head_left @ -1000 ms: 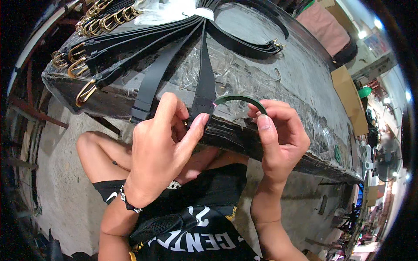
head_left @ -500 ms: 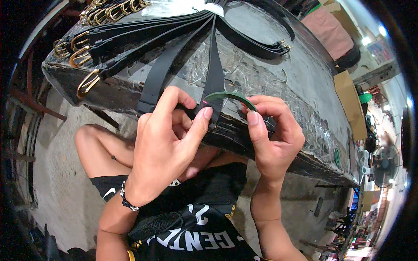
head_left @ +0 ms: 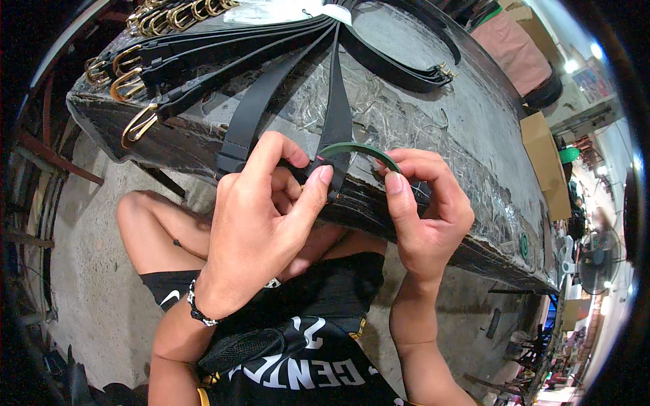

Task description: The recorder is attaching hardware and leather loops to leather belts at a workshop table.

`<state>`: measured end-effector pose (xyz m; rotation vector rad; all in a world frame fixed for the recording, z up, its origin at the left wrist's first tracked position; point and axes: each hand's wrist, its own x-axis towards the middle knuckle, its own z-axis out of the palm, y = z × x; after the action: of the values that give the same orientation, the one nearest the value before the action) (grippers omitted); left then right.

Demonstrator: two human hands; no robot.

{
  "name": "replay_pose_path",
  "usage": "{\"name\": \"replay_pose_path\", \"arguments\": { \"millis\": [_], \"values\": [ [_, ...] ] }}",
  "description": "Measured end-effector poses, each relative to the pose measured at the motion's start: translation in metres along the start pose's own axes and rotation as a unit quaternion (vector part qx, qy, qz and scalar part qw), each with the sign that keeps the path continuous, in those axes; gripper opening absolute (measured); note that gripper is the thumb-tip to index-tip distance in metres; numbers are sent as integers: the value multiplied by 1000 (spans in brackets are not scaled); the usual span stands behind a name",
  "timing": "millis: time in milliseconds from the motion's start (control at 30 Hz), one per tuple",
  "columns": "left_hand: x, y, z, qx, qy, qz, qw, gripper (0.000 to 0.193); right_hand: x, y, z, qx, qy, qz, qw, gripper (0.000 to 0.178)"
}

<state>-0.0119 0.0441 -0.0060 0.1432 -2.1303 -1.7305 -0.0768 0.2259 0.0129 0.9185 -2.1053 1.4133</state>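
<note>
My left hand point(head_left: 261, 210) pinches a black belt point(head_left: 337, 125) between thumb and forefinger at the table's near edge. A narrow green strip point(head_left: 357, 146) arches from that pinch across to my right hand point(head_left: 433, 210), whose thumb and forefinger grip its other end. Where the strip meets the belt, a small pink spot shows beside my left thumb. Another black strap point(head_left: 245, 122) hangs just left of it, its lower end partly behind my left hand. More black belts point(head_left: 223, 51) fan out to the left, ending in gold buckles point(head_left: 140, 125).
The worktable point(head_left: 399, 128) has a worn covering like crinkled plastic. Further belts point(head_left: 413, 81) curve over its right part, and gold buckles point(head_left: 179, 19) cluster at the far left. A small green coil point(head_left: 524, 245) sits at the right edge. Beyond are a cardboard box point(head_left: 545, 162) and a fan point(head_left: 599, 257).
The belts and table sit very slightly lower and to the right in the picture. Both hands keep their grips, and the green strip stays arched between them.
</note>
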Motion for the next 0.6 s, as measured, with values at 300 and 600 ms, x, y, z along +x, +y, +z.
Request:
{"name": "replay_pose_path", "arguments": {
  "millis": [300, 600],
  "values": [
    [-1, 2, -1, -18, -5, 1, 1000, 14, -5, -2, -3, 38, 32, 28, 998, 6],
    [-11, -17, 5, 238, 71, 333, 910, 21, -27, -3, -18, 74, 71, 57, 993, 7]
  ]
}}
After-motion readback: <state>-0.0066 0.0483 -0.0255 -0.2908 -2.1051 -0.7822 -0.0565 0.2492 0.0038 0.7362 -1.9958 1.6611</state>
